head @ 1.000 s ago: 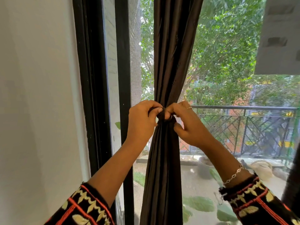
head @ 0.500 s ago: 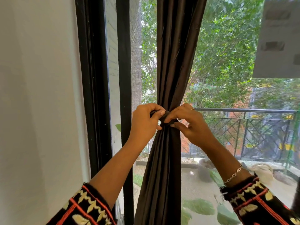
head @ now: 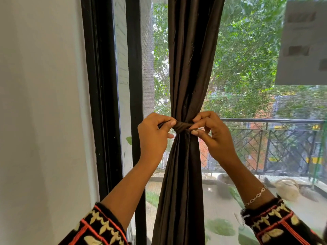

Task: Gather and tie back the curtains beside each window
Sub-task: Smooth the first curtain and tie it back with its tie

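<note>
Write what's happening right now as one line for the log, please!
step: tying back | curtain: gathered | tie band: wrapped round curtain | left hand: pinches tie band | right hand: pinches tie band

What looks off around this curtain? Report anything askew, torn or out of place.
Nothing stands out. The dark curtain hangs in one gathered bunch, cinched by a tie of the same colour. The left hand and right hand each pinch an end of it. No tear or stain shows.
</note>
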Demonstrator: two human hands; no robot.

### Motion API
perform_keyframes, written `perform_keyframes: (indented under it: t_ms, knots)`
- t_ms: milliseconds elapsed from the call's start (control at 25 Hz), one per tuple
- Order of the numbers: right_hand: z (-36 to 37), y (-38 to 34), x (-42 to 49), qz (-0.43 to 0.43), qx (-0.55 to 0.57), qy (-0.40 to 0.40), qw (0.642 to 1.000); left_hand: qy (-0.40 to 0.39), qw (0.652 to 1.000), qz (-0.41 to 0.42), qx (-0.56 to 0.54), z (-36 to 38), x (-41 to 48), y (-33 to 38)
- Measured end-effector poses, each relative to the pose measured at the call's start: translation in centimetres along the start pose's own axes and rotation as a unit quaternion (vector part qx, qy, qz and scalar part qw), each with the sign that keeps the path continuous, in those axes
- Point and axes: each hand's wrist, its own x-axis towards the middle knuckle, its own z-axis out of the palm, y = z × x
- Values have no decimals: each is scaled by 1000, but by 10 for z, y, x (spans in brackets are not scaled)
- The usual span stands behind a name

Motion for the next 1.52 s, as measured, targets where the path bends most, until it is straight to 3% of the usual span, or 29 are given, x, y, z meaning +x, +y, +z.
perform_keyframes:
  t_ms: [240,560,800,1120,1440,1520]
  knots:
    - [-3,11,-12,36,1,21,999,32,999,-2,-9,-2,3,-12]
    - [-7,6,3,20,100,78,992,-68,997,22,16,-5,23,-10]
    - [-17,-10,73,35,183,125,974,-115,988,100,-8,22,68,36]
    - [-56,-52,196,12,170,111,979,-97,973,207,-40,39,146,115]
    - [-72,-104,306,2,168,89,982,-100,975,193,-55,37,210,163]
    - [-62,-108,318,-8,124,88,988,-112,973,195,-43,34,214,163]
